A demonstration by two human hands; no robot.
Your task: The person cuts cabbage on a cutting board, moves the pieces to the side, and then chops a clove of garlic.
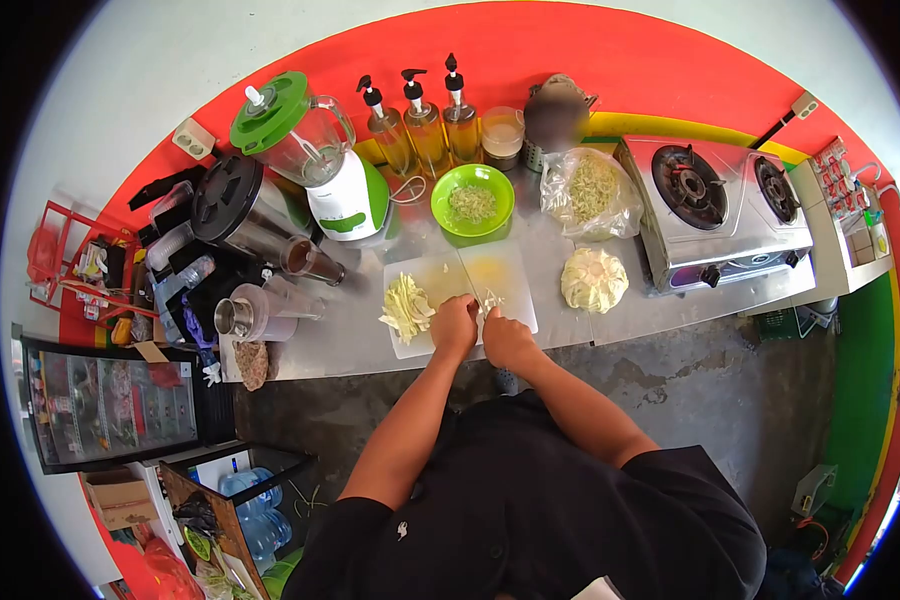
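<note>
A white cutting board (515, 278) lies on the steel counter in front of me. My left hand (455, 326) presses down on it with curled fingers, closed over cabbage that the hand mostly hides. Just left of that hand is a pile of cut pale-green cabbage leaves (406, 308). My right hand (508, 340) is closed around a knife, whose thin blade (468, 275) points away from me across the board; the handle is hidden in the fist. Fine cabbage shreds (491, 299) lie by the blade. To the right of the board sits a cabbage head (594, 280).
Behind the board, a green bowl (472, 202) holds shredded cabbage, and a plastic bag (592, 195) contains more shreds. A gas stove (722, 215) occupies the right side. A blender (335, 190), a clear jug (260, 312) and several pump bottles (425, 130) stand left and behind.
</note>
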